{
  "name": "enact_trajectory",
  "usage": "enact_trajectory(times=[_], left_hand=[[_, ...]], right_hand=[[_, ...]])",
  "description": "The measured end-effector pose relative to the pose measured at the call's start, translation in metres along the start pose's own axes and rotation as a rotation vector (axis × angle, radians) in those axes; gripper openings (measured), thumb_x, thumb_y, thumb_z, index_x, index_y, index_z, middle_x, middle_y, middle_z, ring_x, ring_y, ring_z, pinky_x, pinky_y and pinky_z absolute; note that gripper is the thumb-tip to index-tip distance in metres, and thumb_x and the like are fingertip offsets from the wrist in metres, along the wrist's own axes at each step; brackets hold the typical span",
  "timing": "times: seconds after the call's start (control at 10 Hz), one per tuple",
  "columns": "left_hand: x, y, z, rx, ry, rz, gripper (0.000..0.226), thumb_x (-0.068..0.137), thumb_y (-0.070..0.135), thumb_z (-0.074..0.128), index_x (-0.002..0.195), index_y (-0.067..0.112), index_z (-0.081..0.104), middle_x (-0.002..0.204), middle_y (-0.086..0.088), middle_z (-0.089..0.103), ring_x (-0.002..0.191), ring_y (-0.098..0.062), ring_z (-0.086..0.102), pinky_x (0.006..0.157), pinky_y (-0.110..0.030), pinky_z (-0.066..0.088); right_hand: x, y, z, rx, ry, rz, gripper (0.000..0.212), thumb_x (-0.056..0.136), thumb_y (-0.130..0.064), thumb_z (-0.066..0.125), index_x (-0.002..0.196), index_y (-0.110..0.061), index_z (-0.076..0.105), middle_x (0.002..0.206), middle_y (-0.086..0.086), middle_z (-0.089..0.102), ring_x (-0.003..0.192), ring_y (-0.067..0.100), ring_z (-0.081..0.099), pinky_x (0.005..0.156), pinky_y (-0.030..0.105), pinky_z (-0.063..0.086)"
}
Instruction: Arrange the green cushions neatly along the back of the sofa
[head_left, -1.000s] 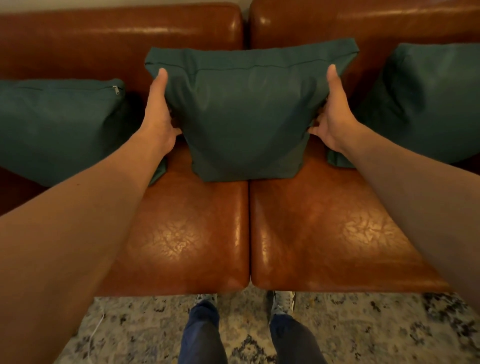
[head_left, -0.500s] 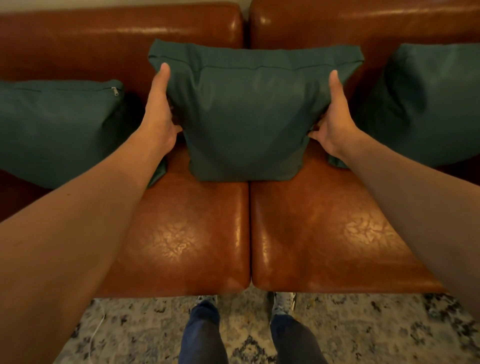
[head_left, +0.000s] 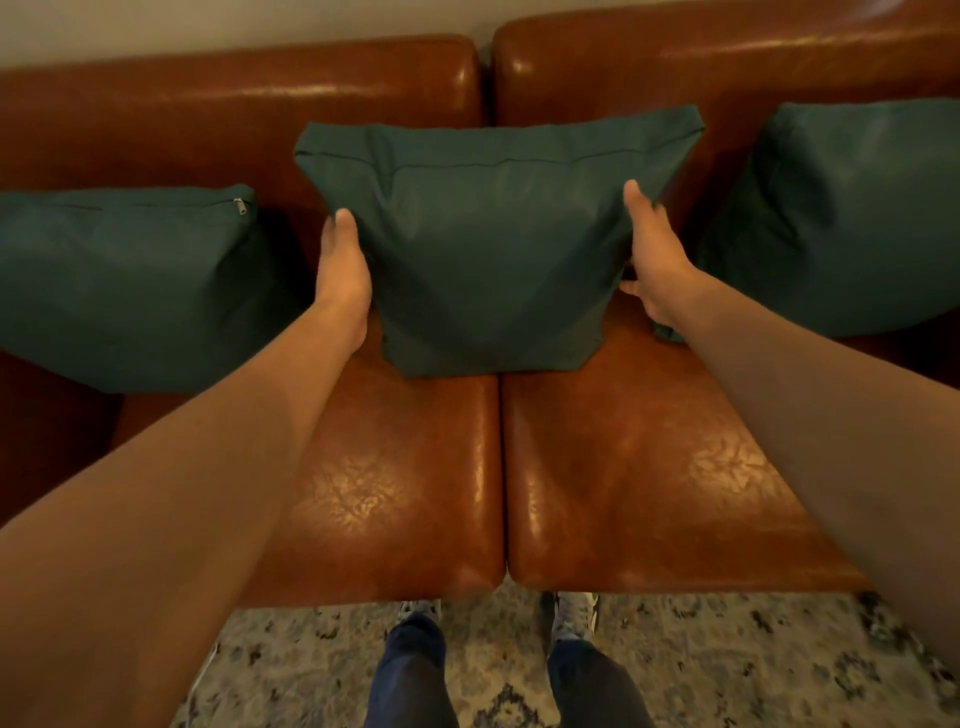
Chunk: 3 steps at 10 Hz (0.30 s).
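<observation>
A person's left hand (head_left: 340, 270) and right hand (head_left: 652, 260) press a pinching grip on either side of the middle green cushion (head_left: 488, 244), which stands upright over the seam of the brown leather sofa (head_left: 395, 493), between the left cushion (head_left: 124, 291) and right cushion (head_left: 852, 213). Released carelessly, it could slump forward or sit unevenly spaced.
</observation>
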<state>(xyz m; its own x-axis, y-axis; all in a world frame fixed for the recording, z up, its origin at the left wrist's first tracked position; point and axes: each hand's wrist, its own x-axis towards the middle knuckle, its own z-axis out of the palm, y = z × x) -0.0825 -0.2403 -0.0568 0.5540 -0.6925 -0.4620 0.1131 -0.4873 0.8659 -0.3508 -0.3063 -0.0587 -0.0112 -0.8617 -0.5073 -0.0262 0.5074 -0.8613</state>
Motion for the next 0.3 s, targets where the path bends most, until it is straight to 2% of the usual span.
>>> enact_trajectory(times=[0.1, 0.2, 0.3], left_hand=[[-0.001, -0.012, -0.003, 0.127, -0.017, 0.041, 0.074, 0.082, 0.069, 0.035, 0.149, 0.038, 0.025, 0.155, 0.006, 0.036, 0.138, -0.022, 0.039, 0.113, -0.051, 0.032], [-0.012, -0.022, 0.002, 0.193, -0.021, 0.101, 0.087, 0.071, 0.071, 0.042, 0.149, 0.035, 0.028, 0.154, 0.004, 0.038, 0.138, -0.018, 0.04, 0.114, -0.044, 0.033], [-0.04, -0.033, 0.012, 0.244, -0.093, 0.178, 0.071, 0.089, 0.048, 0.051, 0.151, 0.02, 0.029, 0.155, -0.004, 0.037, 0.139, -0.017, 0.039, 0.117, -0.039, 0.031]], right_hand=[[-0.005, 0.007, -0.007, -0.073, -0.002, -0.03, 0.063, 0.097, -0.051, 0.042, 0.153, -0.028, 0.023, 0.154, -0.007, 0.036, 0.135, 0.012, 0.038, 0.1, 0.031, 0.034], [-0.012, 0.025, -0.016, -0.119, -0.035, -0.109, 0.056, 0.099, -0.034, 0.049, 0.15, -0.018, 0.032, 0.146, -0.006, 0.045, 0.124, 0.006, 0.045, 0.088, 0.01, 0.04], [-0.032, 0.056, -0.027, -0.21, -0.073, -0.123, 0.064, 0.095, -0.033, 0.057, 0.15, -0.013, 0.033, 0.152, 0.007, 0.041, 0.137, 0.015, 0.041, 0.112, 0.025, 0.034]])
